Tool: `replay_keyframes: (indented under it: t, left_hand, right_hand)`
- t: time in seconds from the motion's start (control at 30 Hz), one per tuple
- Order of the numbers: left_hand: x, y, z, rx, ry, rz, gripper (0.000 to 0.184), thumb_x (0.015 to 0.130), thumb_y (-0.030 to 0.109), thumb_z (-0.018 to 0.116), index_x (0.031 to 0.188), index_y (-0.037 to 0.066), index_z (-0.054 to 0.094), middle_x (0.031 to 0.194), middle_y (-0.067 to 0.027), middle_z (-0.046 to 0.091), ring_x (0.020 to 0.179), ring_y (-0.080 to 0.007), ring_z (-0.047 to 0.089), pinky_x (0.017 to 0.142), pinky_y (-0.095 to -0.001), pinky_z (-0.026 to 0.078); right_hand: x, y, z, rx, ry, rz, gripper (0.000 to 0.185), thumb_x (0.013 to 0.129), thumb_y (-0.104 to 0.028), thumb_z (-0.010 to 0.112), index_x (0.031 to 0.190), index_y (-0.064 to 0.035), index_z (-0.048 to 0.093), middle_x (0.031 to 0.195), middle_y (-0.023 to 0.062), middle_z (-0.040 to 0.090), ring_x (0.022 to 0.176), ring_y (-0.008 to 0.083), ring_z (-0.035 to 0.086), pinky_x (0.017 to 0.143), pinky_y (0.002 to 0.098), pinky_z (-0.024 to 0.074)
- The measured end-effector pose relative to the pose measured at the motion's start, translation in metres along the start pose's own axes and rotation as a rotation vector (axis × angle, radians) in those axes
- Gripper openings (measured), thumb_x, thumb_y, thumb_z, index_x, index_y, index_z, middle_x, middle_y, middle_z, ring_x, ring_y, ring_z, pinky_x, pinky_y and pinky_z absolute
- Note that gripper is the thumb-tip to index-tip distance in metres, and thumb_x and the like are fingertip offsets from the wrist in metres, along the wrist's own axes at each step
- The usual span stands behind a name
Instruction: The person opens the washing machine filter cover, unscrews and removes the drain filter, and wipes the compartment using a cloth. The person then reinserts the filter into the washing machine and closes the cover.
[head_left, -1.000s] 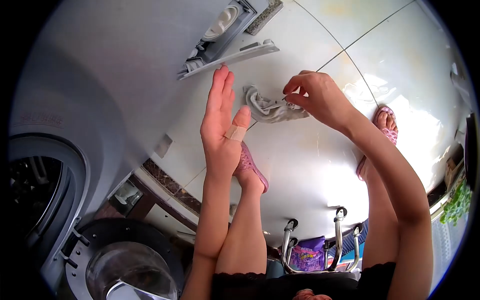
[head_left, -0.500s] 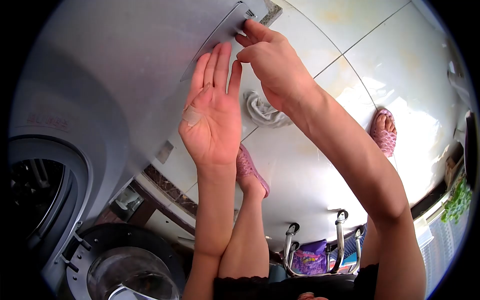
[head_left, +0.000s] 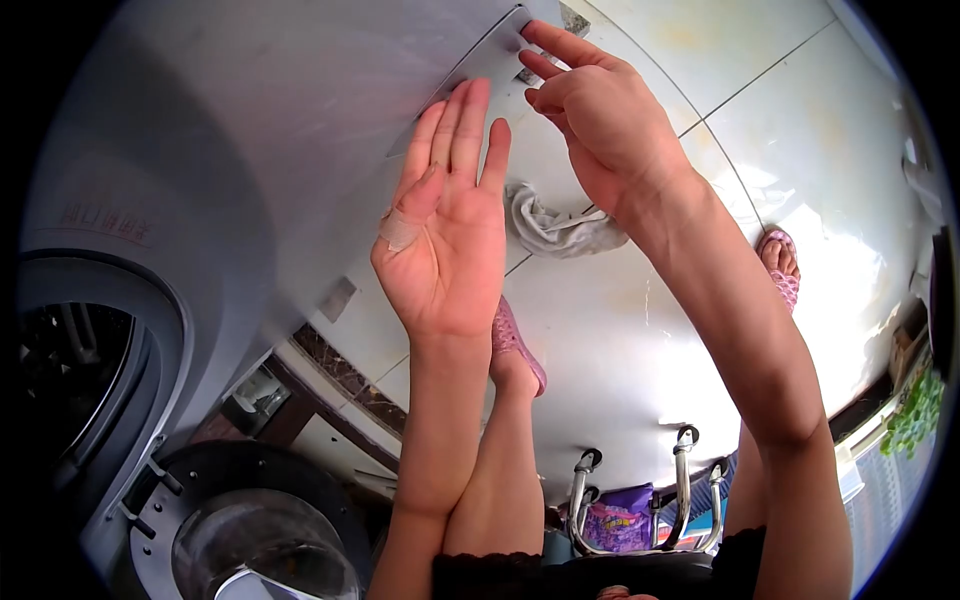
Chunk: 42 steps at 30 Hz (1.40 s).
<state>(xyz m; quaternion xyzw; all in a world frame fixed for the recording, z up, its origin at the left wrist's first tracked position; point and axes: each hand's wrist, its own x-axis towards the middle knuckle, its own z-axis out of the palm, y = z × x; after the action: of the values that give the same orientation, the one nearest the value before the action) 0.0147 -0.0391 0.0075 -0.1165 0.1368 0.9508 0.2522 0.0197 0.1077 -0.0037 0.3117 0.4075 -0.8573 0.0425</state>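
Note:
The grey front of a washing machine (head_left: 200,60) fills the upper left. Low on it is a small grey access flap (head_left: 490,52), tilted in my view. My left hand (head_left: 445,230) is open, palm up, its fingers straight with the tips at the flap's lower part. A beige bandage (head_left: 400,230) wraps the base of its thumb. My right hand (head_left: 615,120) has its fingers apart, the index fingertip at the flap's upper corner. It holds nothing that I can see. Whether the flap is fully flush I cannot tell.
The machine's round door (head_left: 250,500) hangs open at lower left. A crumpled grey cloth (head_left: 560,228) lies on the tiled floor (head_left: 600,330). Chrome caster legs (head_left: 683,490) and a purple package (head_left: 620,520) are at the bottom. A green plant (head_left: 912,410) is at right.
Both hands have shifted right in view. My right hand's fingers have spread and moved away from my left fingertips. The flap looks narrower and closer to the machine's front.

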Motion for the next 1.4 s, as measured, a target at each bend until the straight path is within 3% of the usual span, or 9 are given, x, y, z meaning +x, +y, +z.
replay_keyframes:
  t: [0.2,0.3,0.47,0.6,0.83,1.07,1.33,1.37,1.4]
  left_hand:
    - [0.001,0.000,0.008,0.091,0.018,-0.001,0.082,0.086,-0.010,0.047,0.151,-0.010,-0.003,0.162,-0.0225,0.005,0.153,-0.0288,0.002,0.125,-0.0475,0.003]
    - [0.002,-0.001,0.002,-0.043,0.002,0.002,0.091,0.085,-0.015,0.044,0.154,0.000,-0.013,0.164,-0.0201,-0.003,0.152,-0.0330,-0.001,0.123,-0.0532,0.004]
    - [0.002,0.000,-0.023,-0.030,0.159,-0.020,0.081,0.089,-0.014,0.040,0.154,-0.002,-0.008,0.163,-0.0216,0.003,0.152,-0.0346,0.007,0.124,-0.0511,0.011]
    - [0.017,-0.006,-0.045,-0.050,0.289,-0.060,0.074,0.091,-0.012,0.036,0.153,-0.006,-0.005,0.162,-0.0238,0.007,0.151,-0.0356,0.009,0.125,-0.0498,0.011]
    - [0.033,0.003,-0.050,-0.215,0.223,-0.066,0.062,0.094,-0.010,0.032,0.150,-0.012,0.004,0.158,-0.0257,0.018,0.150,-0.0355,0.015,0.124,-0.0483,0.015]
    - [0.034,-0.005,-0.041,-0.126,0.265,-0.046,0.056,0.096,-0.010,0.035,0.147,-0.015,0.014,0.155,-0.0256,0.026,0.147,-0.0353,0.024,0.123,-0.0463,0.023]
    - [0.019,0.003,-0.026,0.001,0.249,-0.047,0.062,0.096,-0.008,0.036,0.151,-0.011,0.005,0.157,-0.0244,0.023,0.149,-0.0341,0.021,0.124,-0.0470,0.021]
    - [0.016,-0.002,-0.029,0.050,0.238,-0.039,0.064,0.096,-0.008,0.037,0.151,-0.010,0.005,0.157,-0.0238,0.023,0.149,-0.0337,0.020,0.124,-0.0467,0.021]
    - [0.013,-0.007,-0.032,0.099,0.229,-0.030,0.065,0.096,-0.007,0.037,0.152,-0.009,0.004,0.158,-0.0232,0.022,0.149,-0.0333,0.020,0.124,-0.0463,0.020]
  right_hand:
    - [-0.001,0.004,0.004,0.060,-0.010,-0.016,0.064,0.084,0.008,0.047,0.147,0.0050,0.037,0.152,0.0211,0.038,0.137,0.0225,0.041,0.111,0.0288,0.0338]
    - [0.003,0.018,-0.006,0.168,-0.030,-0.049,0.062,0.086,0.008,0.045,0.147,0.0068,0.035,0.151,0.0209,0.039,0.139,0.0234,0.039,0.113,0.0296,0.0335]
    - [0.025,0.043,-0.023,0.191,0.085,0.072,0.063,0.089,0.008,0.043,0.149,0.0105,0.025,0.153,0.0205,0.034,0.144,0.0245,0.033,0.117,0.0319,0.0322]
    - [0.037,0.046,-0.025,0.212,-0.061,0.032,0.070,0.087,0.010,0.041,0.152,0.0091,0.015,0.159,0.0184,0.023,0.148,0.0232,0.026,0.118,0.0323,0.0279]
    - [0.033,0.029,-0.011,0.056,-0.071,0.213,0.079,0.083,0.013,0.040,0.154,0.0076,0.006,0.163,0.0166,0.013,0.151,0.0224,0.019,0.120,0.0340,0.0207]
    - [0.023,0.010,-0.010,-0.051,-0.145,0.231,0.077,0.085,0.006,0.041,0.154,0.0075,0.007,0.162,0.0201,0.017,0.151,0.0241,0.017,0.122,0.0387,0.0133]
    - [0.007,0.018,-0.021,-0.135,-0.185,-0.107,0.066,0.090,0.002,0.047,0.153,0.0032,0.025,0.153,0.0173,0.039,0.142,0.0225,0.039,0.116,0.0362,0.0310]
    - [0.017,0.030,-0.033,-0.119,-0.100,-0.076,0.053,0.093,-0.003,0.053,0.144,0.0056,0.041,0.141,0.0173,0.053,0.124,0.0199,0.058,0.105,0.0322,0.0450]
    - [0.029,0.038,-0.045,-0.118,0.003,-0.063,0.047,0.092,-0.005,0.055,0.137,0.0050,0.048,0.126,0.0156,0.060,0.110,0.0177,0.062,0.096,0.0296,0.0485]
